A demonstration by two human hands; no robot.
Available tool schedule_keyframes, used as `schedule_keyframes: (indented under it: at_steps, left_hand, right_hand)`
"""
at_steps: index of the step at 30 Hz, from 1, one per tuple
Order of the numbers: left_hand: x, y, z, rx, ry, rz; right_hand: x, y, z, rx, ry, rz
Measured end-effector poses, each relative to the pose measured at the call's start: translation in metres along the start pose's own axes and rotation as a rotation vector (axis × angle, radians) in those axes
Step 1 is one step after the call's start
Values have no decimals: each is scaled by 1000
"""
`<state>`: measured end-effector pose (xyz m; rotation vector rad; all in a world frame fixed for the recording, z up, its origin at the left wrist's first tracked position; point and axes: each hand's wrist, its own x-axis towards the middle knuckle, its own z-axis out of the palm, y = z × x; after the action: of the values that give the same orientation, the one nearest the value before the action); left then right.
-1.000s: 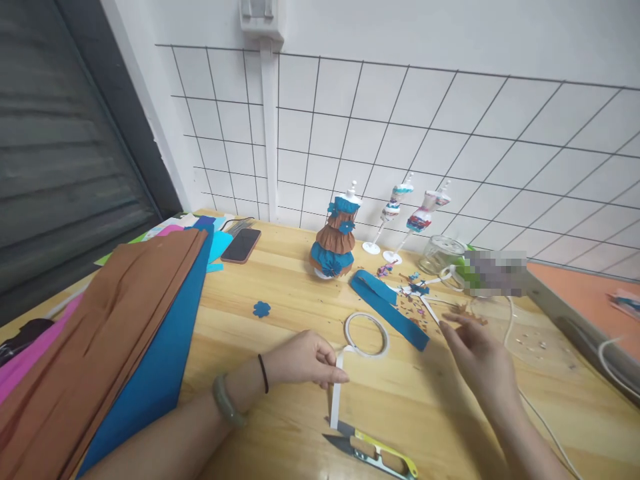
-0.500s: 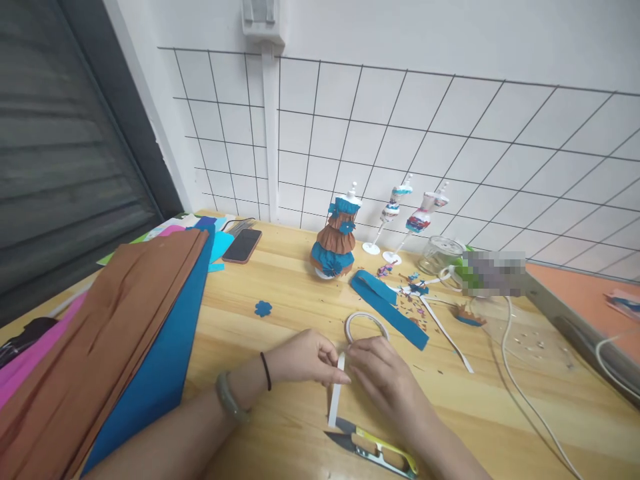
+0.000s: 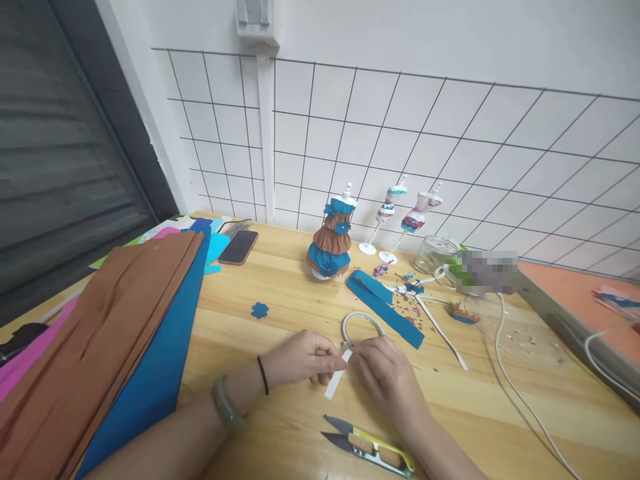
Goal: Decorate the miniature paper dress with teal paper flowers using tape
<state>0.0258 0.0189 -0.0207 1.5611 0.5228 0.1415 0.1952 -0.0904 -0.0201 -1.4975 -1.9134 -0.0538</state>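
A short white strip of tape point(image 3: 337, 385) is pinched between the thumb and fingers of my left hand point(image 3: 313, 360), its lower end hanging free. My right hand point(image 3: 387, 373) is closed at the strip's upper end, its fingertips partly hidden. Just behind my right fingers lies a tape roll point(image 3: 344, 328) on the table. Thread snips point(image 3: 367, 448) with a yellow and silver handle rest in front of both hands, blades apart. A blue paper flower point(image 3: 259, 310) lies beyond my left wrist.
Behind stands a small dress form point(image 3: 331, 240) in blue and brown ruffled paper, beside two slimmer forms point(image 3: 414, 219). A folded blue strip point(image 3: 385, 310), paper scraps and a glass jar point(image 3: 435, 253) lie right. Brown paper point(image 3: 125, 307) and a phone point(image 3: 239, 247) are left; a cable point(image 3: 503, 360) runs right.
The tape strip's lower end has swung up and left, away from the snips, and less of it hangs below my left hand. Both hands stay close together; the view has shifted slightly.
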Motion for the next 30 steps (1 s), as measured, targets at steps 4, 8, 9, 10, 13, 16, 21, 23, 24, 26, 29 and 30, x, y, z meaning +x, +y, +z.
schedule_keyframes:
  at_steps: [4, 8, 9, 10, 13, 16, 21, 23, 24, 26, 29, 30]
  left_hand:
    - [-1, 4, 3, -88, 1, -8]
    - [-1, 7, 8, -128, -17, -46]
    - [0, 7, 8, -131, -15, -51]
    - [0, 7, 7, -133, -11, -54]
    - [0, 5, 4, -123, -5, -51]
    - [0, 2, -1, -108, -26, -61]
    - [-1, 1, -6, -75, -36, -85]
    - [-1, 1, -7, -54, -23, -91]
    - [0, 1, -8, -45, -18, -93]
    - [0, 1, -10, -35, -12, -94]
    - [0, 3, -10, -35, -22, -93]
    - [0, 3, -9, -35, -25, -92]
  right_hand:
    - [-3, 8, -1, 53, 39, 78]
    - [-2, 4, -2, 174, 48, 173]
    - [-1, 2, -2, 218, 48, 206]
    - [0, 1, -1, 269, 47, 244]
    - [1, 1, 0, 441, 45, 391]
    - [0, 6, -2, 578, 67, 558]
    - [-2, 18, -11, 678, 110, 727]
    - [-2, 20, -13, 678, 121, 736]
    - [-2, 19, -14, 671, 124, 729]
    - [-2, 17, -13, 641, 125, 699]
    - [-2, 7, -10, 573, 97, 613]
    - [-3, 4, -9, 551, 81, 575]
